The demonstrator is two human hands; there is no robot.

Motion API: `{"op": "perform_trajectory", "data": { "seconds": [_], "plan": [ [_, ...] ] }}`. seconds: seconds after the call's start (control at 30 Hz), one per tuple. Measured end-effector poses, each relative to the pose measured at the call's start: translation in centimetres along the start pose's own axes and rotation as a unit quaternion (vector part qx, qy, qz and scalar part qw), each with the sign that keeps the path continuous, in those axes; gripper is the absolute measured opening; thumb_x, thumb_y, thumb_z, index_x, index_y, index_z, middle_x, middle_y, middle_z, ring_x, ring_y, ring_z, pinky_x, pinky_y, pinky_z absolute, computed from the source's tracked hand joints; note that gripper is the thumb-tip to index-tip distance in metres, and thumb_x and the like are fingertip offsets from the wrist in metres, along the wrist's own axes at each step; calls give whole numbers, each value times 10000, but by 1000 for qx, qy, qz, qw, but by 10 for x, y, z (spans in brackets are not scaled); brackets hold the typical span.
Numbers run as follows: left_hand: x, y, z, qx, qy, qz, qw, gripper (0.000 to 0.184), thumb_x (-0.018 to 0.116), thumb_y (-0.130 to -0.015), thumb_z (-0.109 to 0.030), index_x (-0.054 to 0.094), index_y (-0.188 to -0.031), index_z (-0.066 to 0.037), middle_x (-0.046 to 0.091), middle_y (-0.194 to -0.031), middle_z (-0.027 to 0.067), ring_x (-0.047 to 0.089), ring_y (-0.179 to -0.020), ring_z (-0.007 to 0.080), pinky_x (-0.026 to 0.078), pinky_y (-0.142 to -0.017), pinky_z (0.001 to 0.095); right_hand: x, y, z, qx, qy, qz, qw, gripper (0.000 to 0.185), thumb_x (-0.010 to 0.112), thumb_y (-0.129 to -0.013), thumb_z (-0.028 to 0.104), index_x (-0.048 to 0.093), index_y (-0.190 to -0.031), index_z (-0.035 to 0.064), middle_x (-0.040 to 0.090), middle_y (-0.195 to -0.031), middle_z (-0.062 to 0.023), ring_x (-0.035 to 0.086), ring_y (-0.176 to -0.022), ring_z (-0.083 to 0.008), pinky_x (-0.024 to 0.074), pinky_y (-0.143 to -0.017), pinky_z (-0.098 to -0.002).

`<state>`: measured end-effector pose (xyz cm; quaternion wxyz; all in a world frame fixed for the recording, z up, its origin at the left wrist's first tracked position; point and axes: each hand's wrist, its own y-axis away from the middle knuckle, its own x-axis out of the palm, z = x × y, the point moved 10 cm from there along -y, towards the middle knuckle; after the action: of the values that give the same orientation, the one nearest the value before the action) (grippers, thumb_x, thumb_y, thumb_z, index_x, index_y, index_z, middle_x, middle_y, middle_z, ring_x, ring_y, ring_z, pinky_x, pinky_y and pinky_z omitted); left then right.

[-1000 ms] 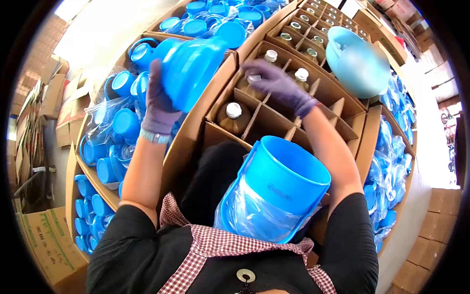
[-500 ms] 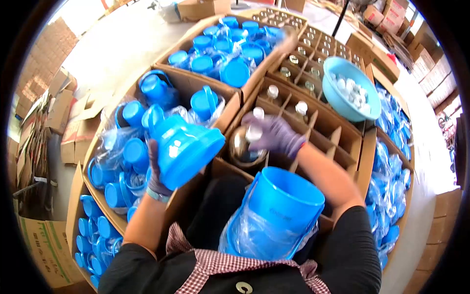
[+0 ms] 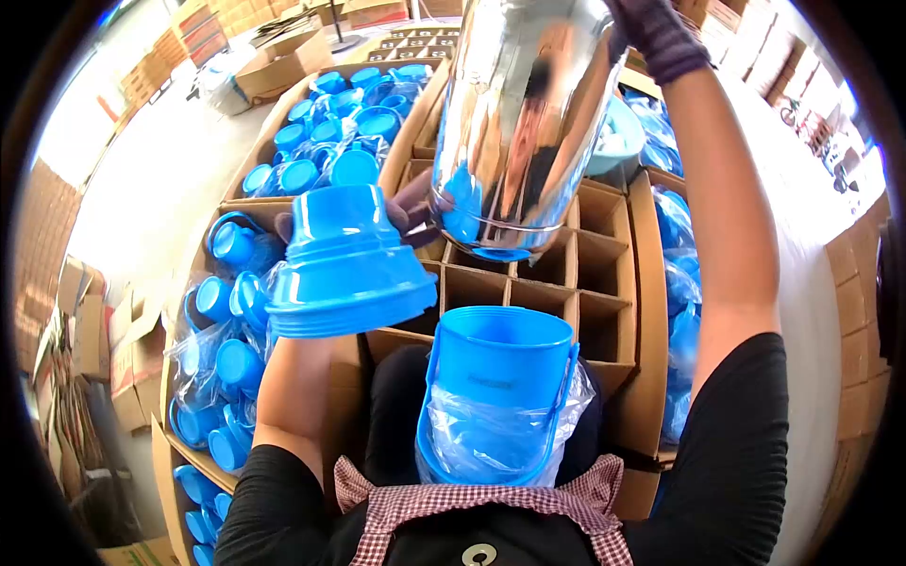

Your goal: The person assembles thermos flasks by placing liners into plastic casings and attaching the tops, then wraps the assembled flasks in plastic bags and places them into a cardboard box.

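My left hand [image 3: 411,209], in a purple-grey glove, grips a flared blue plastic flask top [image 3: 351,253] from behind. Its fingers reach out past the top on the right, close to the base of a silvery glass flask liner [image 3: 525,132]; whether they touch it I cannot tell. High up at the right, my right hand [image 3: 661,38] is wrapped round the liner's upper part, which runs out of view. A blue flask body [image 3: 505,368] with a handle stands open in my lap, partly covered in clear plastic film.
A divided carton [image 3: 604,269] lies ahead. Cartons of blue plastic flask parts [image 3: 236,363] stand at the left and ahead, with more blue parts [image 3: 679,311] at the right. Behind the liner shows a light-blue basin [image 3: 623,141]. Flattened cardboard [image 3: 71,396] stacks up at far left.
My right hand has lifted the silvery liner out of the divided carton, up and toward me. The flask top in my left hand has turned wide side down and moved slightly.
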<state>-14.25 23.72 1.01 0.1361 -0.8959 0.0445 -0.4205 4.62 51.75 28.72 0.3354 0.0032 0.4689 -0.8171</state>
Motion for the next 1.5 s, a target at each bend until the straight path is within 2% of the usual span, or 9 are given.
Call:
{"op": "perform_trajectory", "data": {
  "seconds": [0.07,0.23,0.33,0.43,0.7,0.87,0.93,1.1,1.5],
  "plan": [
    [0,4,19,-41,-4,22,999,1014,486,-789,-931,649,-1156,0,382,-1545,314,449,-1385,395,362,-1156,533,7,24,-53,303,-127,-11,944,616,912,-728,356,689,-1245,105,663,-1088,-15,599,-1148,-176,495,-1061,-392],
    [9,32,49,-146,-63,116,981,994,449,-828,-916,638,-1145,6,464,-1472,315,523,-1294,392,412,-1099,529,42,90,-207,345,-256,17,903,294,743,-968,305,696,-1172,99,671,-1125,-40,663,-945,-135,543,-942,-293],
    [20,48,55,-181,-121,176,960,983,427,-852,-908,632,-1138,10,513,-1429,316,568,-1240,391,442,-1065,527,86,131,-85,76,256,160,950,315,639,-990,232,679,-1231,33,730,-1072,-79,700,-947,-180,561,-890,-320],
    [10,26,40,-133,-105,164,972,944,421,-886,-877,594,-1203,-4,571,-1380,278,604,-1173,379,467,-1023,529,126,202,-104,441,-156,80,880,449,705,-946,486,727,-1038,48,726,-987,-49,688,-878,-150,561,-824,-306],
    [-17,-72,78,-145,-55,-81,985,896,674,-907,-662,450,-1524,-52,573,-1471,178,594,-1318,328,490,-1123,505,171,321,-16,496,-104,67,859,553,818,-864,478,711,-1065,-25,699,-901,-83,647,-854,-121,552,-791,-297],
    [10,-58,152,-305,-93,23,948,891,690,-913,-634,448,-1522,-30,584,-1458,171,599,-1313,283,467,-1149,437,139,362,20,562,-134,165,799,441,738,-932,342,717,-1194,-13,738,-996,-114,676,-977,-128,535,-863,-281],
    [10,-47,154,-326,-174,74,926,962,727,-870,-656,440,-1532,-20,562,-1483,182,579,-1337,304,448,-1160,449,113,382,14,519,109,376,760,324,670,-970,249,724,-1190,18,750,-1014,-132,713,-981,-167,540,-873,-293],
    [40,-28,163,-346,-113,143,920,991,755,-839,-663,462,-1507,8,593,-1446,171,600,-1305,267,454,-1145,423,92,291,35,298,29,-3,954,259,671,-974,243,721,-1104,25,717,-937,-138,718,-882,-207,562,-809,-335],
    [68,-4,126,-312,-236,105,914,1006,610,-930,-703,314,-1600,-13,473,-1550,194,513,-1402,291,419,-1184,418,135,263,58,217,-16,-3,976,502,798,-890,379,651,-1231,41,715,-1019,-143,721,-965,-259,564,-868,-355]
  ]
}}
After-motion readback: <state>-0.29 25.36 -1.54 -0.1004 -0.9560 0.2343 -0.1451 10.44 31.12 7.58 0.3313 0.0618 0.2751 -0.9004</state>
